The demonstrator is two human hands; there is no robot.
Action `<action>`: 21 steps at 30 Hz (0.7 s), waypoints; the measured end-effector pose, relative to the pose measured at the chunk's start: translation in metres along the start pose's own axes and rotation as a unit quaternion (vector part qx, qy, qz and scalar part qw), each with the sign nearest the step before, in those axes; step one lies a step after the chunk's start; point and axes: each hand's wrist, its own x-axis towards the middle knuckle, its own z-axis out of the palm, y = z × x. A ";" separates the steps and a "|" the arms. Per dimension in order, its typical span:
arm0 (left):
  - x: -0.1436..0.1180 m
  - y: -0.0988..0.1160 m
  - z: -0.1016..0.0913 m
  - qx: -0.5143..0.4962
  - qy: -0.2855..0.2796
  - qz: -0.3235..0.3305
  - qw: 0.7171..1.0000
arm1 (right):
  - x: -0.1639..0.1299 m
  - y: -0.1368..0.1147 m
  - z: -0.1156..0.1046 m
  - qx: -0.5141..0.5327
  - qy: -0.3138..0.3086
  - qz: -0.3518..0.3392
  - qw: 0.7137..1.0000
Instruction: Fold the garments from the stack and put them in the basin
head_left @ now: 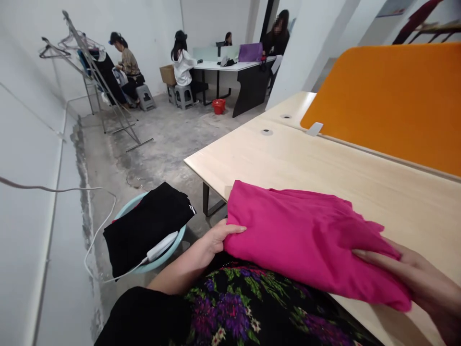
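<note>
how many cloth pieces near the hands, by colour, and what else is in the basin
pink garment on the table, under the left hand and right hand: 1
black garment on the blue basin: 1
white device with cord on it: 1
total: 3

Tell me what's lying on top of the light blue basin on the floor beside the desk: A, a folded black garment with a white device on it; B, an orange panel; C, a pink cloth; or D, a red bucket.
A: the light blue basin holds a folded black garment with a white corded device resting on it, while the pink cloth lies on the desk under both hands.
</note>
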 end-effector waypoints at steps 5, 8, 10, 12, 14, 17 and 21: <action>-0.031 0.032 -0.058 -0.007 0.025 0.021 0.999 | 0.008 -0.080 0.060 0.082 -0.079 -0.055 0.992; -0.055 0.063 -0.104 -0.002 0.073 0.078 0.994 | 0.022 -0.132 0.111 0.107 -0.159 -0.122 0.974; -0.075 0.084 -0.134 0.011 0.128 0.134 0.983 | 0.033 -0.163 0.151 0.125 -0.209 -0.179 0.953; -0.097 0.103 -0.161 0.026 0.196 0.183 0.963 | 0.045 -0.190 0.196 0.146 -0.259 -0.235 0.925; -0.119 0.116 -0.186 0.036 0.269 0.219 0.937 | 0.057 -0.211 0.244 0.163 -0.303 -0.285 0.895; -0.147 0.119 -0.223 0.036 0.363 0.227 0.903 | 0.077 -0.228 0.313 0.137 -0.345 -0.346 0.862; -0.160 0.088 -0.277 0.073 0.457 0.111 0.880 | 0.101 -0.212 0.375 -0.135 -0.264 -0.382 0.875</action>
